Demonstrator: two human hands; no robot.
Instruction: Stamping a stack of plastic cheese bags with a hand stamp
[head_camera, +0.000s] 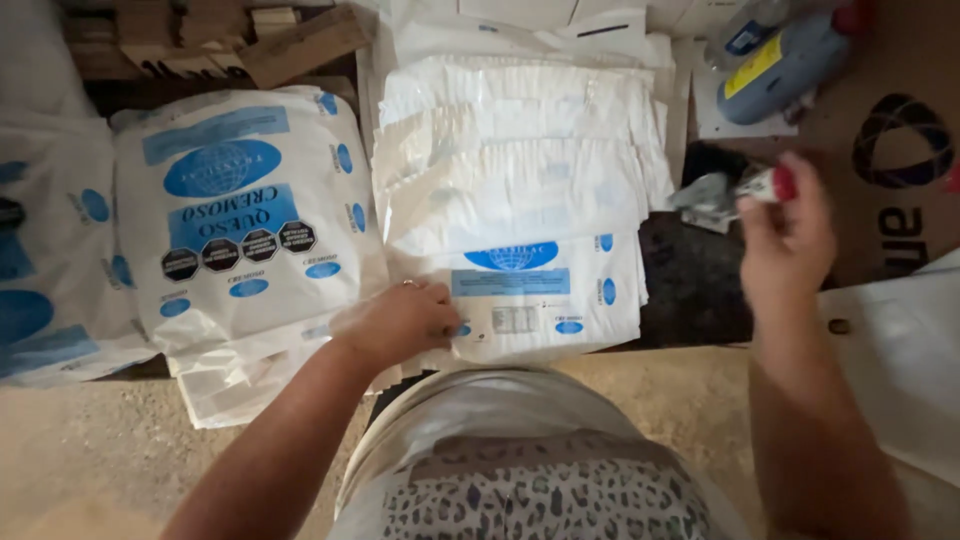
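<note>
Right hand (787, 235) motion-blurred; its small red-capped object (772, 184) unclear.

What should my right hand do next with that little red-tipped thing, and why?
Probably bring the right hand down toward the front white bag. The left hand already presses that bag's lower left corner, while the small red-tipped item is raised off to the side.

Seen from above, a person's left hand (398, 322) presses down on the near edge of a fanned stack of white plastic bags (520, 190) with blue oval markings, while the right hand (787, 232), raised and blurred, grips a small red-and-white object (768, 184). A second pile of printed bags (240, 215) lies just to the left. Grey bottles (785, 60) rest on cardboard (900, 150) at upper right.
</note>
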